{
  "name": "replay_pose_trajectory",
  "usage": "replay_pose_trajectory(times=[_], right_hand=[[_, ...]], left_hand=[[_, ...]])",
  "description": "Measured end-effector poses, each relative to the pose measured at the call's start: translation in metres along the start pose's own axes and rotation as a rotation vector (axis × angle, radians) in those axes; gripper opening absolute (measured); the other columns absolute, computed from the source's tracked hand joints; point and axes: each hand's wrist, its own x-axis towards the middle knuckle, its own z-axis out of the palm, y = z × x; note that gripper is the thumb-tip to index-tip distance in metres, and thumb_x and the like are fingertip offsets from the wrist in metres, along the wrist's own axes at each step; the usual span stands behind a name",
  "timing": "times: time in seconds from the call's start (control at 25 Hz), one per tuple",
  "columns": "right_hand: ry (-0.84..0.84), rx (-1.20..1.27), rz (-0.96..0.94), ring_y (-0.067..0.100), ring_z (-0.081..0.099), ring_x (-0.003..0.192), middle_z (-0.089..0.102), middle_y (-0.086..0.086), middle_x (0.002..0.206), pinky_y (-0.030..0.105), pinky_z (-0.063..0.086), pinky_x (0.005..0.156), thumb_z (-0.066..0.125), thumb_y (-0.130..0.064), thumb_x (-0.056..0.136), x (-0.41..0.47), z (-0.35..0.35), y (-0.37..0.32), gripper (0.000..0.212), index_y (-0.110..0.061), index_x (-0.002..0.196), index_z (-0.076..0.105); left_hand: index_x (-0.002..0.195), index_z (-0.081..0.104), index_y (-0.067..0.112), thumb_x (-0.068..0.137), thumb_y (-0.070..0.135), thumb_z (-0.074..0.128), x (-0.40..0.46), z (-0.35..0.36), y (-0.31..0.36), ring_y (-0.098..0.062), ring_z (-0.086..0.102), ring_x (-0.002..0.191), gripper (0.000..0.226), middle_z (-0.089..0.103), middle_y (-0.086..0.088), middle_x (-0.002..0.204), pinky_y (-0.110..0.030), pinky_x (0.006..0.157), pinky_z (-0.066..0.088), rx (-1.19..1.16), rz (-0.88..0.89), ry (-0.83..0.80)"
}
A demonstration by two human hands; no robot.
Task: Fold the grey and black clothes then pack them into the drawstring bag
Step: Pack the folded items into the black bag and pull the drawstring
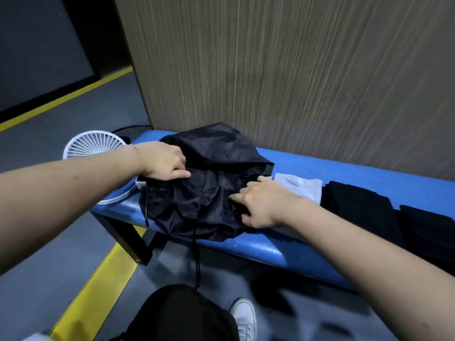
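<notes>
Blue bench (283, 247) carries the drawstring bag (209, 183); I pinch its fabric with left hand (163, 161) and right hand (261, 203). Folded grey cloth (299, 187) and black clothes (362, 207) lie rightward, nearest my right hand.

Grey cloth (299, 187) partly hidden, perhaps under bag (209, 183).

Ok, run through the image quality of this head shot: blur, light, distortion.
Head view: motion blur streaks the wood panel and smears the floor at lower right; dim light leaves the black drawstring bag and folded black clothes with little detail; wide-angle stretch bows the blue bench and both forearms.
</notes>
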Motion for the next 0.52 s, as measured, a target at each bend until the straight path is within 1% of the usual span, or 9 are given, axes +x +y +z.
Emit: replay_pose_trajectory(times=[0.12,0.2,0.32,0.36,0.4,0.48,0.52], right_hand=[[-0.012,0.048,0.015,0.024,0.053,0.118,0.062,0.001,0.125,0.040,0.037,0.098,0.047,-0.048,0.090,-0.009,0.004,0.012,0.045,-0.030,0.132,0.048],[-0.022,0.086,0.029,0.023,0.054,0.115,0.063,0.001,0.117,0.040,0.038,0.099,0.048,-0.047,0.089,-0.017,0.005,0.019,0.036,-0.032,0.122,0.053],[-0.007,0.110,0.036,0.021,0.055,0.111,0.060,-0.003,0.106,0.038,0.038,0.096,0.050,-0.046,0.089,-0.025,0.005,0.024,0.026,-0.030,0.106,0.061],[0.024,0.126,0.038,0.021,0.055,0.109,0.059,-0.003,0.104,0.037,0.039,0.094,0.050,-0.047,0.089,-0.024,0.005,0.022,0.025,-0.029,0.103,0.062],[0.082,0.144,0.040,0.021,0.056,0.105,0.058,-0.003,0.102,0.037,0.039,0.091,0.049,-0.048,0.089,-0.022,0.004,0.018,0.027,-0.028,0.100,0.063],[0.264,0.134,0.044,0.025,0.058,0.096,0.057,0.001,0.098,0.040,0.042,0.085,0.039,-0.052,0.089,-0.012,0.001,0.008,0.039,-0.023,0.094,0.064],[0.333,0.124,0.055,0.027,0.058,0.093,0.057,0.003,0.098,0.041,0.043,0.082,0.032,-0.054,0.088,-0.005,-0.001,0.001,0.047,-0.020,0.096,0.063]], left_hand=[[0.116,0.065,0.034,0.088,0.073,0.043,0.003,0.003,-0.009,-0.013,0.040,0.127,0.052,0.049,0.011,0.131,-0.038,0.099,0.046,0.009,-0.107,-0.094],[0.124,0.056,0.038,0.079,0.076,0.055,0.003,0.002,-0.011,-0.016,0.040,0.126,0.059,0.042,0.008,0.133,-0.038,0.097,0.047,0.029,-0.136,-0.088],[0.136,0.042,0.038,0.071,0.070,0.069,0.007,-0.004,-0.008,-0.020,0.042,0.127,0.077,0.039,0.003,0.135,-0.038,0.101,0.042,-0.020,-0.136,-0.063],[0.137,0.041,0.038,0.070,0.069,0.071,0.010,-0.006,-0.005,-0.020,0.043,0.126,0.080,0.040,0.004,0.134,-0.037,0.102,0.041,-0.048,-0.127,-0.060],[0.136,0.042,0.038,0.070,0.068,0.071,0.012,-0.008,0.000,-0.019,0.043,0.124,0.078,0.042,0.006,0.132,-0.036,0.101,0.040,-0.069,-0.112,-0.034],[0.129,0.049,0.038,0.079,0.064,0.065,0.017,-0.013,0.009,-0.016,0.046,0.120,0.059,0.050,0.010,0.127,-0.034,0.098,0.040,-0.070,-0.077,0.092],[0.125,0.054,0.036,0.084,0.060,0.063,0.017,-0.015,0.012,-0.016,0.047,0.117,0.049,0.054,0.010,0.123,-0.034,0.096,0.040,-0.065,-0.053,0.171]])
